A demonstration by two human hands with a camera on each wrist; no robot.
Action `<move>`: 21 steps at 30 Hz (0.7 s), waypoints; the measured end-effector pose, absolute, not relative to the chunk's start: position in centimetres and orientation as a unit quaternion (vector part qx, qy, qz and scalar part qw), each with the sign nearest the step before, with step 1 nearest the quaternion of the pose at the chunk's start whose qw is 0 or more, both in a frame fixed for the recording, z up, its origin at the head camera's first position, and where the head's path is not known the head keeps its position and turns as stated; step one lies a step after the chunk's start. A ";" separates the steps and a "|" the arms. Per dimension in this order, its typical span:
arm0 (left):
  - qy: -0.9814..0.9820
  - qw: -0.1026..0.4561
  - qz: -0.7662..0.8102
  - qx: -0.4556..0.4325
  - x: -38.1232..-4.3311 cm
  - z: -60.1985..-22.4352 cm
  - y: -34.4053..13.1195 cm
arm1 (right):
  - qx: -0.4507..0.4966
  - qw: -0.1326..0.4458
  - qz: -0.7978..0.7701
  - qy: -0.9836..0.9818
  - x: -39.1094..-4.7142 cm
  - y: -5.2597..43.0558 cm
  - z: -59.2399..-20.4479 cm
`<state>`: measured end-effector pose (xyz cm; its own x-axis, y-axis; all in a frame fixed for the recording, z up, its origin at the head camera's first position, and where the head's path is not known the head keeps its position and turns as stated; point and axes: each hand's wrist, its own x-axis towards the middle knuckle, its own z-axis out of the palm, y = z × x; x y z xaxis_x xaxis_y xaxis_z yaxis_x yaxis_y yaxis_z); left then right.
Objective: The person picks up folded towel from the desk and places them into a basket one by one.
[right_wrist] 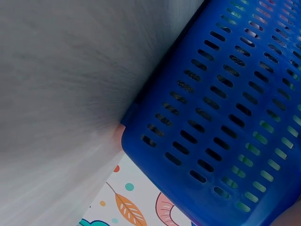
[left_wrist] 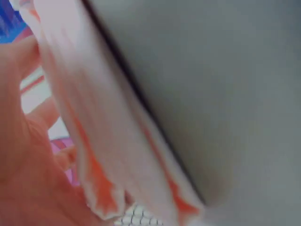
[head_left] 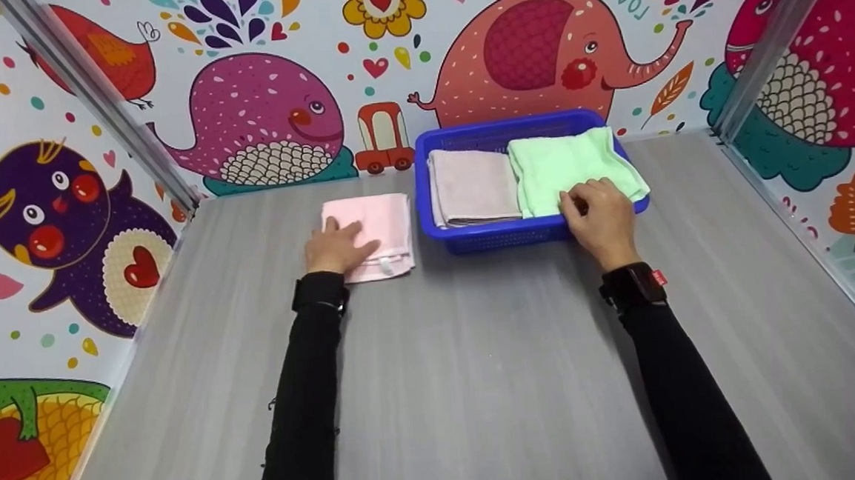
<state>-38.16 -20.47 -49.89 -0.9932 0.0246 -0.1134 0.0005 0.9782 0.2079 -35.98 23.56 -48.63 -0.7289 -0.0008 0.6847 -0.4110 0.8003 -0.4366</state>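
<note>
A folded pink towel (head_left: pixel 383 217) lies on the table left of the basket. My left hand (head_left: pixel 335 247) rests on its left side with fingers spread. In the left wrist view, the stacked layers of the pink towel (left_wrist: pixel 94 103) show beside the palm (left_wrist: pixel 19 146). My right hand (head_left: pixel 604 218) is over the front right rim of the blue basket (head_left: pixel 483 233), fingers curled at the near edge of a light green towel (head_left: pixel 560 161); the fingertips are partly hidden. The green towel's right corner hangs over the rim. Left of it stands a folded beige-pink towel (head_left: pixel 475 185).
The grey table (head_left: pixel 481 385) reaches back to a wall printed with cartoon animals (head_left: pixel 263 109). Metal posts (head_left: pixel 107 104) stand at the back corners. In the right wrist view, the slotted basket wall (right_wrist: pixel 211 108) fills the right side.
</note>
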 end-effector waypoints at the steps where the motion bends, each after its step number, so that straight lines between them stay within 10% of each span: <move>1: 0.992 0.057 0.108 0.013 -38.3 -49.9 -20.1 | 0.116 0.350 0.293 -0.882 -36.0 23.6 -48.6; 21: 0.976 0.069 0.186 0.091 -31.9 -49.4 -19.8 | 0.121 0.355 0.292 -0.880 -35.9 23.7 -48.8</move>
<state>-31.92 -19.76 -49.42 -0.9740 0.2033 -0.1000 0.1522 0.9141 0.3759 -35.90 23.70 -48.76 -0.7194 -0.0054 0.6946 -0.4199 0.7999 -0.4287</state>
